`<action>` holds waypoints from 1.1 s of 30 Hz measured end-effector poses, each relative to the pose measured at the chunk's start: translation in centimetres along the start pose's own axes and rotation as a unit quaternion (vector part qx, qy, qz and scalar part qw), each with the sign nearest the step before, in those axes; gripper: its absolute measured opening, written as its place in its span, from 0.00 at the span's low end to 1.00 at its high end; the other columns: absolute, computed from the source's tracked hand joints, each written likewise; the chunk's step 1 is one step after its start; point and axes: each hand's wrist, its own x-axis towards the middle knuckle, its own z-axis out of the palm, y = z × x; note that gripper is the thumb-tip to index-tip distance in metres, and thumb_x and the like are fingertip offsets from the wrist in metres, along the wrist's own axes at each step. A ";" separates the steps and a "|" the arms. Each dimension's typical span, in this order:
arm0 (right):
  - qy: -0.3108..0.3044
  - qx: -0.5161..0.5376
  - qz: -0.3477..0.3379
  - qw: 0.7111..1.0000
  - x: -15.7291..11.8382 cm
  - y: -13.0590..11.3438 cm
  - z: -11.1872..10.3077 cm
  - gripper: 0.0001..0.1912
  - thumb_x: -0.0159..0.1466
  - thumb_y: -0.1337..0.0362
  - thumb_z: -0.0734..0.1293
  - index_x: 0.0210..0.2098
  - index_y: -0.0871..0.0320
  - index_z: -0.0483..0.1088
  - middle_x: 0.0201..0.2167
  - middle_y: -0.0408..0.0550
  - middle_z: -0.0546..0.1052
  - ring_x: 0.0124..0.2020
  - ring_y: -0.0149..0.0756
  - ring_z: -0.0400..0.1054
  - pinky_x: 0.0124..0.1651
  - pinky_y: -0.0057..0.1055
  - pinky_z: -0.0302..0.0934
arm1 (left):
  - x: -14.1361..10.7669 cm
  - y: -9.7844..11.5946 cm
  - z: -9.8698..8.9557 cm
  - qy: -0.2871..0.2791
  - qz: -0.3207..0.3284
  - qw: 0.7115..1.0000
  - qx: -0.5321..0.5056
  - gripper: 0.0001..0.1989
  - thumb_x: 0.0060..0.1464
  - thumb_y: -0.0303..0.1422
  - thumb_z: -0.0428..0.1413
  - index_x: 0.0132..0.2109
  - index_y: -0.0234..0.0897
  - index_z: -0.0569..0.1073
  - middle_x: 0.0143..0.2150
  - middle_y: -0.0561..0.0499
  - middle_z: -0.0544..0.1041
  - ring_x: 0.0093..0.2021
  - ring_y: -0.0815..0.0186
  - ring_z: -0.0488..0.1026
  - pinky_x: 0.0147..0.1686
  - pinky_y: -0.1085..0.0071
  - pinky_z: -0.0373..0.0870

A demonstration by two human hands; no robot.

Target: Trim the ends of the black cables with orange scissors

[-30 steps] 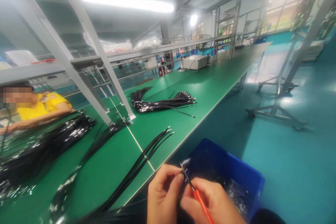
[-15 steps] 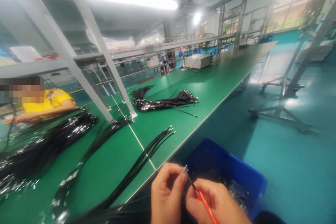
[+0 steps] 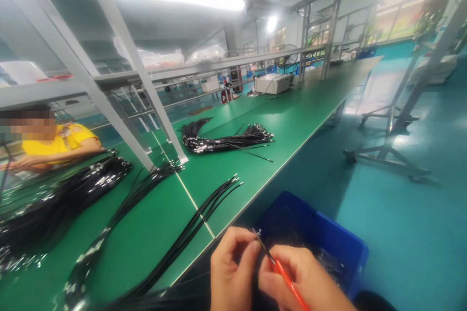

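Observation:
My left hand, thumb and forefinger pinched, holds the small end of a black cable, mostly hidden by the fingers; a shiny bit shows at the fingertips. My right hand is closed around a red-handled tool with a narrow dark metal tip. That tip touches or nearly touches the cable end at my left fingertips; which, I cannot tell. Left of my hands, a bundle of black cables with bright metal ends lies across the green table. Below and behind my hands stands a blue bin with small pieces inside.
More black cable bundles lie farther back and to the left. Grey shelf posts rise from the table. A person in a yellow top works at the far left. On the right, a wheeled metal frame stands on the floor.
The view has shifted slightly, so the table and bin sit a little farther left. The tool's tip has shifted slightly at my left fingertips; both hands keep their grip.

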 end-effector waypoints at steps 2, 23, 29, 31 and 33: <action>0.004 -0.013 -0.002 1.000 0.1 0.3 -0.1 0.12 0.54 0.57 0.66 0.22 0.57 0.63 0.12 0.36 0.63 0.15 0.25 0.55 0.17 0.22 0.46 | 0.1 -0.2 0.0 0.002 -0.002 1.000 0.011 0.03 0.50 0.31 0.58 0.30 0.38 0.76 0.26 0.53 0.75 0.28 0.65 0.72 0.28 0.74 0.68; 0.284 0.207 -0.203 0.914 0.2 0.7 0.5 0.11 0.48 0.67 0.71 0.33 0.54 0.71 0.26 0.41 0.76 0.29 0.32 0.70 0.32 0.25 0.63 | -0.7 2.3 1.2 -0.020 0.087 0.983 0.158 0.07 0.52 0.27 0.56 0.27 0.38 0.70 0.24 0.57 0.68 0.24 0.70 0.66 0.25 0.77 0.63; 0.287 0.184 -0.220 0.914 0.6 0.9 0.8 0.09 0.49 0.67 0.72 0.30 0.55 0.69 0.23 0.38 0.74 0.24 0.28 0.68 0.27 0.21 0.63 | -1.1 2.5 1.7 -0.016 0.090 0.978 0.187 0.08 0.53 0.29 0.55 0.25 0.38 0.70 0.23 0.56 0.68 0.23 0.71 0.65 0.22 0.77 0.61; 0.288 0.175 -0.223 0.914 0.5 1.0 0.8 0.08 0.50 0.68 0.71 0.30 0.55 0.69 0.23 0.38 0.74 0.25 0.28 0.68 0.28 0.21 0.64 | -1.2 2.6 1.7 -0.014 0.075 0.980 0.186 0.09 0.53 0.29 0.55 0.25 0.38 0.70 0.23 0.56 0.68 0.22 0.71 0.65 0.22 0.77 0.61; 0.281 0.174 -0.227 0.916 0.5 1.1 0.9 0.08 0.51 0.68 0.70 0.30 0.55 0.69 0.24 0.39 0.75 0.27 0.28 0.69 0.31 0.21 0.65 | -1.2 2.5 1.6 -0.011 0.060 0.981 0.182 0.09 0.53 0.30 0.55 0.25 0.38 0.70 0.23 0.56 0.68 0.23 0.70 0.65 0.22 0.77 0.61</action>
